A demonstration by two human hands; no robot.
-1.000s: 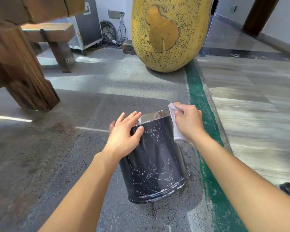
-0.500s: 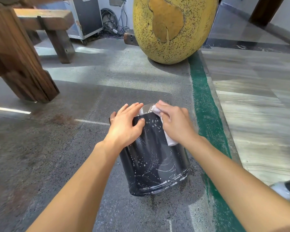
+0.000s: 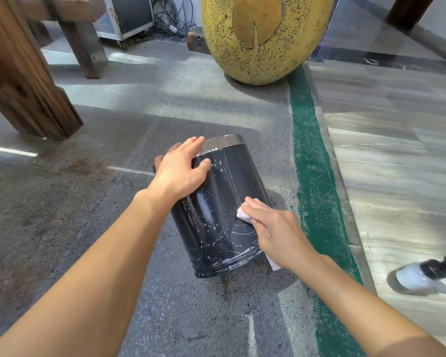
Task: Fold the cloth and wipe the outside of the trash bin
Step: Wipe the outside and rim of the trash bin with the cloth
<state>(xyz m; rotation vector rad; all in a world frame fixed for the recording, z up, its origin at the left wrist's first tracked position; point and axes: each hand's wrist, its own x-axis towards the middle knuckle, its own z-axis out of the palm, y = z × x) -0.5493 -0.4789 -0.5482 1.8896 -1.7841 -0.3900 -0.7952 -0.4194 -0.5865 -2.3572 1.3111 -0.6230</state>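
Bright daylight streaks the floor point(image 3: 165, 104); edges bend, and the right side blurs.

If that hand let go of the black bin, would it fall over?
Probably it would rock or tip: the trash bin leans away while the left hand steadies its rim. Its wet, spotted side looks slippery under the cloth, so pushing could slide it.

The right hand point(image 3: 281, 234) now presses the cloth point(image 3: 243, 214) against the lower right side of the trash bin point(image 3: 224, 210), near its base; one second ago it was at the metal rim point(image 3: 223, 142). The rim is now uncovered. A pump bottle point(image 3: 426, 275) now shows more fully at the right edge.
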